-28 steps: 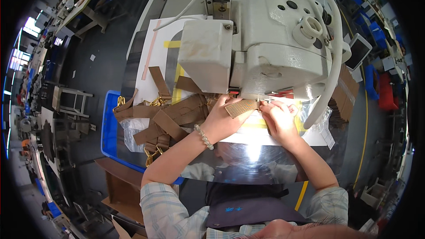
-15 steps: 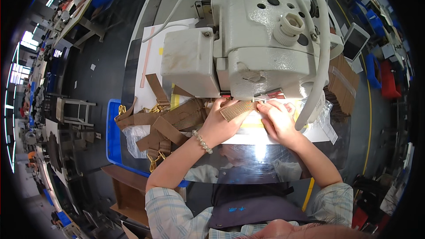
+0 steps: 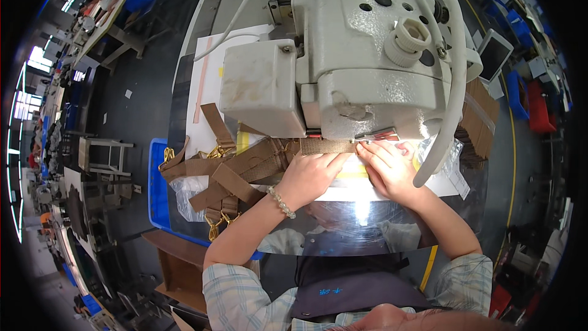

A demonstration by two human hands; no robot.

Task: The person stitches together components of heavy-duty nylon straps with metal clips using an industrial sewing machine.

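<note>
A short brown textured strap [image 3: 327, 146] lies crosswise just in front of the white sewing machine head [image 3: 380, 98]. My left hand [image 3: 311, 176] is closed on it from the near side, with some fingers hidden beneath the strap. A beaded bracelet circles that wrist. My right hand [image 3: 390, 168] pinches the strap's right end near a small metal part [image 3: 376, 135] under the machine head. Its fingers are bent and close together. Left of my hands lies a pile of brown straps [image 3: 245, 168] with gold metal clasps [image 3: 218, 151].
A blue tray [image 3: 158, 187] sits under the strap pile's left side. A thick pale cable [image 3: 452, 116] hangs close to my right hand. Stacked brown pieces [image 3: 478, 124] stand at the right. A cardboard box [image 3: 180, 273] is at the lower left.
The strap has turned from slanting toward me to lying level along the machine's front. My left hand has shifted slightly nearer to me; my right hand stays at the strap's right end.
</note>
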